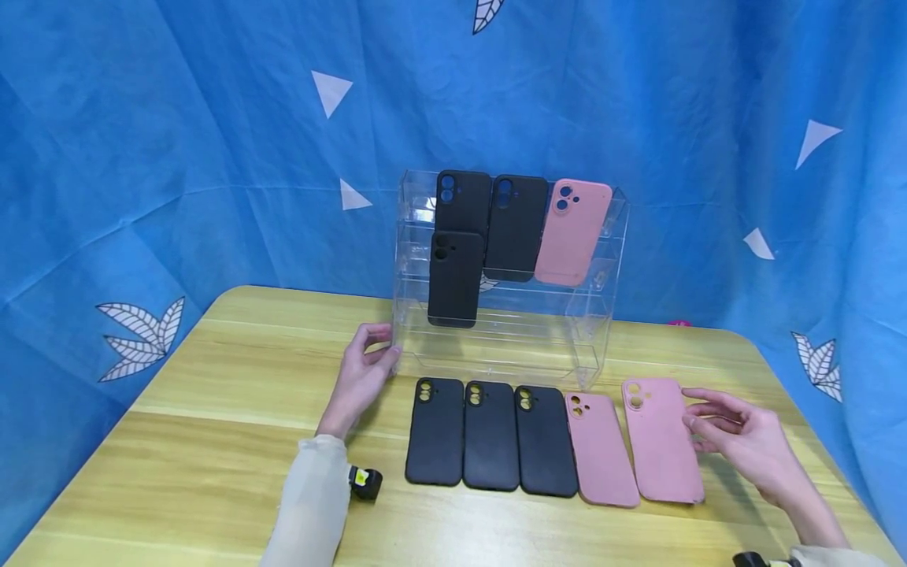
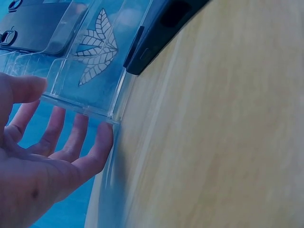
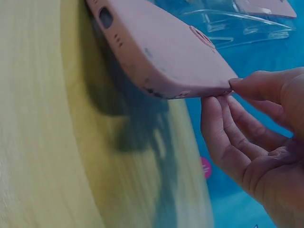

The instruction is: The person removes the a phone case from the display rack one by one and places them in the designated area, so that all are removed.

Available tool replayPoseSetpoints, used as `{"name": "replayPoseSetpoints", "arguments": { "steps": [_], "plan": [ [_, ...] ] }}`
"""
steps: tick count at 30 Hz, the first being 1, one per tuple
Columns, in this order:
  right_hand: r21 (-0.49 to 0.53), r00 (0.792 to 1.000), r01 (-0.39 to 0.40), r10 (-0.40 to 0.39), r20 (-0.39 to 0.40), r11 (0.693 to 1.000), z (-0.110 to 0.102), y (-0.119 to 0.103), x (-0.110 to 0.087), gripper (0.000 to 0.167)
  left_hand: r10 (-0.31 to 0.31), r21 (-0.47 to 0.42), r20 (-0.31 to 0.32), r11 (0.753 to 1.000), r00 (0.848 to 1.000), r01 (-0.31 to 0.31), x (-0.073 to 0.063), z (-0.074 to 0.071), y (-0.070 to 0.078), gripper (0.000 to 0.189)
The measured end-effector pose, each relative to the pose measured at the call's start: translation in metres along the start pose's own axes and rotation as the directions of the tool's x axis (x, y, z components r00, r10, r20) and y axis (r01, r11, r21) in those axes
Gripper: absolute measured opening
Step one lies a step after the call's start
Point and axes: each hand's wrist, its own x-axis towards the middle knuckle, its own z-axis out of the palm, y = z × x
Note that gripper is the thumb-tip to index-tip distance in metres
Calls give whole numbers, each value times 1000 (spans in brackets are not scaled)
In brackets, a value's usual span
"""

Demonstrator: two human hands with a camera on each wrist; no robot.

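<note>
In the head view my right hand (image 1: 744,441) pinches the right edge of a pink phone case (image 1: 664,441) between thumb and fingers. The right wrist view shows this pink case (image 3: 166,52) raised over the table, its shadow falling beneath. My left hand (image 1: 364,378) holds the left side edge of a clear tiered display stand (image 1: 496,358), thumb toward the front and fingertips along the side. On the stand lean three black cases, one black case (image 1: 456,279) in a lower tier, and a pink case (image 1: 572,232) at the upper right.
Along the front of the stand lie three black phone cases, the middle one (image 1: 490,437) among them, and a pink case (image 1: 602,449) beside the raised one. A blue curtain (image 1: 212,118) hangs behind the wooden table (image 1: 212,441). A small pink object (image 1: 679,323) shows at the table's back edge.
</note>
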Motion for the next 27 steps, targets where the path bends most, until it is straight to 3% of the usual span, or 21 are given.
{"name": "replayPoseSetpoints", "arguments": {
  "steps": [7,21,27],
  "plan": [
    [-88,999,-33,35,16,996,4,9,4,32,3,-1,-5,1000,1000,-3,1,0,-1,40],
    [-155,983,-170,179,44,973,10,11,9,54,-1,-5,-4,1000,1000,1,0,0,1,41],
    [-201,975,-204,216,43,958,12,12,10,54,-1,-1,-3,1000,1000,1,0,1,0,41]
  ]
}}
